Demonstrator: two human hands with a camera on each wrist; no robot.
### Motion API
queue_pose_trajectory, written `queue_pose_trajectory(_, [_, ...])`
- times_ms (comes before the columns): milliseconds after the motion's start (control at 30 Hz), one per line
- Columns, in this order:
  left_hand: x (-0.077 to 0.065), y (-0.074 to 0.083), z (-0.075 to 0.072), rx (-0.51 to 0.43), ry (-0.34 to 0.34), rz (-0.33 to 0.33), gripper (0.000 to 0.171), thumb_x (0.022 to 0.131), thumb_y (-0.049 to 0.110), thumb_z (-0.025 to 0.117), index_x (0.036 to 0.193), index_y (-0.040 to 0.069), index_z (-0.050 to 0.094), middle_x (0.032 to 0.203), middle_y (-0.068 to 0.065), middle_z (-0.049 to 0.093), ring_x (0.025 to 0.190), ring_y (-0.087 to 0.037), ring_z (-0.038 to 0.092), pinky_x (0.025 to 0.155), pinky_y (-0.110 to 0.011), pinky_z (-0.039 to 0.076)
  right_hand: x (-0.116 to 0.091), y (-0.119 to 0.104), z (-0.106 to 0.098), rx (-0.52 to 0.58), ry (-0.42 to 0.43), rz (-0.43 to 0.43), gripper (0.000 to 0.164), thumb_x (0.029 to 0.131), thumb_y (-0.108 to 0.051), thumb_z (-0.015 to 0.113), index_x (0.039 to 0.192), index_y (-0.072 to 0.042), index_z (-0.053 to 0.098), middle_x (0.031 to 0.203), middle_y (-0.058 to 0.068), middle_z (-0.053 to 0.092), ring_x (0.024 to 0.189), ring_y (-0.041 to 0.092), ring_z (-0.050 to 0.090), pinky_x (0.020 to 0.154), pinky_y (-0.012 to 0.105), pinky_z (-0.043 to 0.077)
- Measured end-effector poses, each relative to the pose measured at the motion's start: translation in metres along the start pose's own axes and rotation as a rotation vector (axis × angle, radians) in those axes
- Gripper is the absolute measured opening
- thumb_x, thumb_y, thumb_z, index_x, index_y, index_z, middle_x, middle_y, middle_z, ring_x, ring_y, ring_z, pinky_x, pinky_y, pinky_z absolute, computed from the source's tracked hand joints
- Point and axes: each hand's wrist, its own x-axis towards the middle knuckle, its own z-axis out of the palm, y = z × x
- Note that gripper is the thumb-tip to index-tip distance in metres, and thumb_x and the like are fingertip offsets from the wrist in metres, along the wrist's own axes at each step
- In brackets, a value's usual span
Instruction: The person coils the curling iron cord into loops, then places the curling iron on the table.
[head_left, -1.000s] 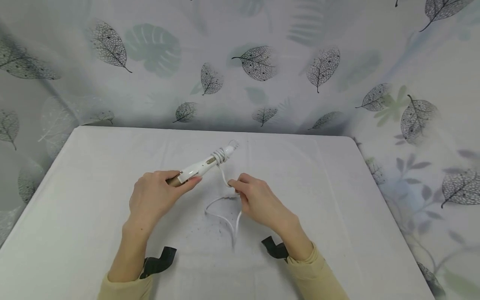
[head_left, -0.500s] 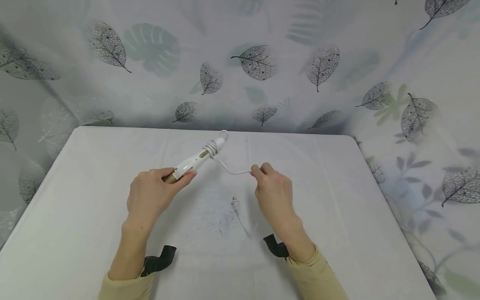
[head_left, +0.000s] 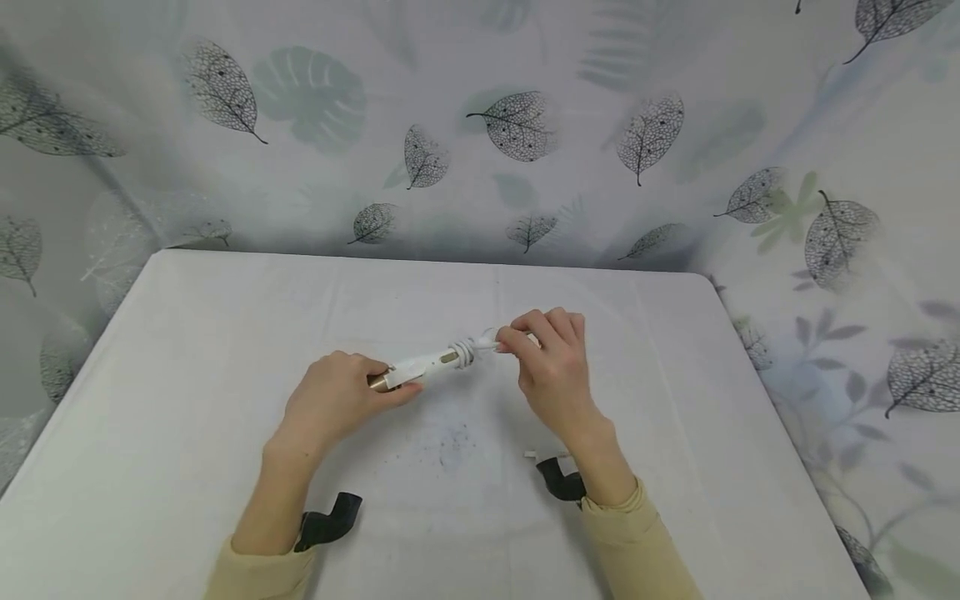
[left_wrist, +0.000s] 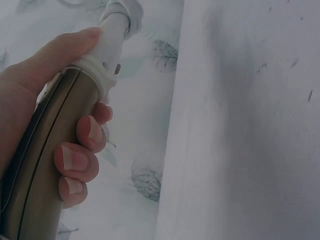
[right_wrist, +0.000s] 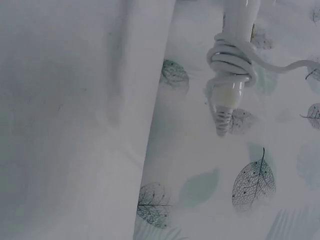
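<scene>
My left hand (head_left: 330, 408) grips a curling iron (head_left: 422, 367) by its bronze barrel (left_wrist: 52, 145), fingers wrapped round it and thumb toward the white handle. The iron is held above the table, its tail end pointing right. White cord (head_left: 462, 353) is wound in several loops round the handle, near the ribbed cord sleeve (right_wrist: 223, 121). My right hand (head_left: 551, 367) is just past that tail end, thumb and fingers pinching the cord. From the loops a loose length runs out of the right wrist view, where the right hand does not show.
A white cloth covers the table (head_left: 450, 533), with small dark specks (head_left: 453, 446) in the middle. Black straps (head_left: 330, 521) hang at both wrists. A small white piece (head_left: 529, 455) shows beside the right strap. Leaf-patterned curtain (head_left: 517, 125) surrounds the back and sides.
The curling iron has swung to a flatter angle and shifted right with my left hand. My right hand has risen slightly to its tail end, and the plug has left the middle of the table.
</scene>
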Motion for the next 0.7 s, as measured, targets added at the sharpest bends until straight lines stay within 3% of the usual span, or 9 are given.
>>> queue_pose_trajectory(133, [0.0, 0.007, 0.004, 0.007, -0.013, 0.021, 0.043, 0.081, 0.055, 0.076, 0.06, 0.024, 0.056, 0.053, 0.01, 0.035, 0.051, -0.007, 0.029, 0.048, -0.025, 0.024, 0.002, -0.003, -0.002, 0.128, -0.06, -0.02, 0.021, 0.099, -0.025, 0.06, 0.088, -0.009, 0.068, 0.083, 0.003, 0.061, 0.075, 0.023, 0.042, 0.073, 0.041, 0.027])
queue_pose_trajectory(267, [0.0, 0.012, 0.006, 0.017, -0.048, 0.06, 0.045, 0.081, 0.055, 0.077, 0.058, 0.024, 0.053, 0.053, 0.011, 0.028, 0.051, -0.006, 0.027, 0.048, -0.024, 0.022, 0.004, -0.004, -0.005, 0.166, -0.108, -0.007, 0.026, 0.1, -0.028, 0.057, 0.089, -0.008, 0.068, 0.084, 0.002, 0.062, 0.076, 0.022, 0.042, 0.072, 0.04, 0.026])
queue_pose_trajectory(467, [-0.002, 0.019, 0.005, 0.026, -0.125, 0.235, 0.052, 0.078, 0.054, 0.08, 0.055, 0.024, 0.045, 0.053, 0.015, 0.023, 0.05, -0.001, 0.025, 0.048, -0.02, 0.02, 0.003, 0.003, -0.005, 0.261, -0.12, -0.007, 0.028, 0.1, -0.031, 0.056, 0.087, -0.009, 0.068, 0.08, 0.001, 0.063, 0.075, 0.02, 0.04, 0.07, 0.039, 0.024])
queue_pose_trajectory(567, [-0.005, 0.023, 0.002, -0.018, -0.179, 0.293, 0.043, 0.077, 0.059, 0.079, 0.058, 0.028, 0.055, 0.051, 0.018, 0.024, 0.049, 0.002, 0.024, 0.047, -0.019, 0.021, 0.0, 0.011, -0.005, 0.361, -0.16, 0.009, 0.029, 0.098, -0.033, 0.058, 0.087, -0.009, 0.069, 0.077, -0.001, 0.063, 0.073, 0.017, 0.038, 0.071, 0.037, 0.024])
queue_pose_trajectory(700, [-0.01, 0.028, -0.003, -0.174, -0.264, 0.332, 0.032, 0.076, 0.062, 0.079, 0.067, 0.034, 0.067, 0.048, 0.022, 0.026, 0.047, 0.005, 0.023, 0.045, -0.019, 0.02, -0.006, 0.023, -0.004, 0.527, -0.233, 0.091, 0.029, 0.093, -0.035, 0.061, 0.083, -0.01, 0.071, 0.073, -0.003, 0.062, 0.071, 0.013, 0.038, 0.071, 0.03, 0.029])
